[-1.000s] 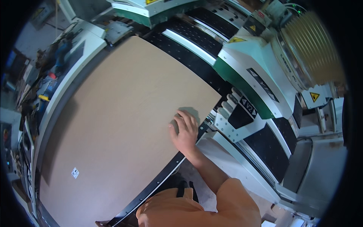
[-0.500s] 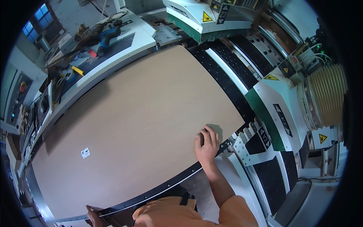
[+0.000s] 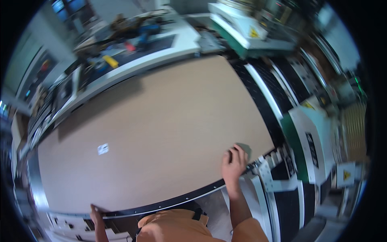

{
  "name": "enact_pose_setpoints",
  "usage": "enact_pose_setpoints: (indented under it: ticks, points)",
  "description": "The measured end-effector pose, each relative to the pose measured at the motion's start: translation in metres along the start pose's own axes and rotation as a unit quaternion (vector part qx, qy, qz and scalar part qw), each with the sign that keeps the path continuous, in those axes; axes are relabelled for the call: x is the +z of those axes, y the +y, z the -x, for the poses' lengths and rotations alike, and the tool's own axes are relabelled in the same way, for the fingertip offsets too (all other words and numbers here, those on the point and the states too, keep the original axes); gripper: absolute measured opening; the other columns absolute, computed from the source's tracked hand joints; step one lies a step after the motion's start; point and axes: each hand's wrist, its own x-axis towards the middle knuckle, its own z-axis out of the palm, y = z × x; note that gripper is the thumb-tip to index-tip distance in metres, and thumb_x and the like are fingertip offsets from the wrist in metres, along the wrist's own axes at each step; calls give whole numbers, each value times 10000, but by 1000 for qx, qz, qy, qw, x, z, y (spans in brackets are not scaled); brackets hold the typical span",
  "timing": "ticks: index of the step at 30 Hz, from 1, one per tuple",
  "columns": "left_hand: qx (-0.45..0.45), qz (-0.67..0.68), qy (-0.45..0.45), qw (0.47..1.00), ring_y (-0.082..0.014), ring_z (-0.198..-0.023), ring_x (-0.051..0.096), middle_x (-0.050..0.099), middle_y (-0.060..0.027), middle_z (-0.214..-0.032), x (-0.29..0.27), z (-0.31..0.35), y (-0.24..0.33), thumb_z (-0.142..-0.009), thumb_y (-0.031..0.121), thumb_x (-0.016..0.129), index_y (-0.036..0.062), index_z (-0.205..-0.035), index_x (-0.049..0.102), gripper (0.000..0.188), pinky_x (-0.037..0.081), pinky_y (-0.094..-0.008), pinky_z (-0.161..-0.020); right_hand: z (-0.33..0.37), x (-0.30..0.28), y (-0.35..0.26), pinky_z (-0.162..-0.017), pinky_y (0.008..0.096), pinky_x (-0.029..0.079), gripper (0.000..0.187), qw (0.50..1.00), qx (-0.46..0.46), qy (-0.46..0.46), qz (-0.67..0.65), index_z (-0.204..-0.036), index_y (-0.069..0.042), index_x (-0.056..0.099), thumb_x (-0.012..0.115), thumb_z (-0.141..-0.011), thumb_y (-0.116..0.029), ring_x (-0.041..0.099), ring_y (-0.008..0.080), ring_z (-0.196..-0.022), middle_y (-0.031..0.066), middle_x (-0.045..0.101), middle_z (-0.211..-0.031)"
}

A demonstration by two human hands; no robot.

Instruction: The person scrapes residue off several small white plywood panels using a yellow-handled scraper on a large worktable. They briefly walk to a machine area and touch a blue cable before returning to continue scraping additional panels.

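Note:
A large tan board [image 3: 161,121] with a small white label [image 3: 103,149] lies flat on the machine bed. At its near left edge, my left hand [image 3: 96,214] has a digit over the rim; its other fingers are partly hidden, and the hand seems to grip the edge. Near the right end of the board, my right hand [image 3: 234,166] rests on the top face. Its fingers are bent and the thumb stands apart, with a dark gap between them. I make out nothing held there.
A white and green machine head [image 3: 310,141] stands close to the board's right end, another [image 3: 238,32] beyond its far corner. Black rails [image 3: 258,88] run along the right side. Tools, including a yellow-handled one [image 3: 110,61], clutter the far ledge [image 3: 161,56].
The whole view has shifted and blurred, so the scene sits further right. Both hands keep about the same places on the board, which shows no clear movement against the bed.

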Motion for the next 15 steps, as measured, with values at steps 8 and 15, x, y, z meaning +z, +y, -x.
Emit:
enact_pose_setpoints:
  ticks: [8,15]
  points:
    - [-3,-195,124,973,-357,-736,749,719,-243,-846,30,73,52,-970,587,528,-127,-956,704,736,556,-443,-765,2,-2,-6,-969,489,473,142,1000,-26,-15,2,-1010,42,663,632,-926,-68,593,396,-1115,166,660,-1212]
    - [-47,-133,95,985,-363,-645,743,717,-245,-846,35,100,83,-969,576,519,-108,-841,662,711,565,-435,-797,-1,-2,-14,-950,498,463,158,999,-21,-25,28,-987,37,652,634,-917,-103,587,389,-1096,161,656,-1194]
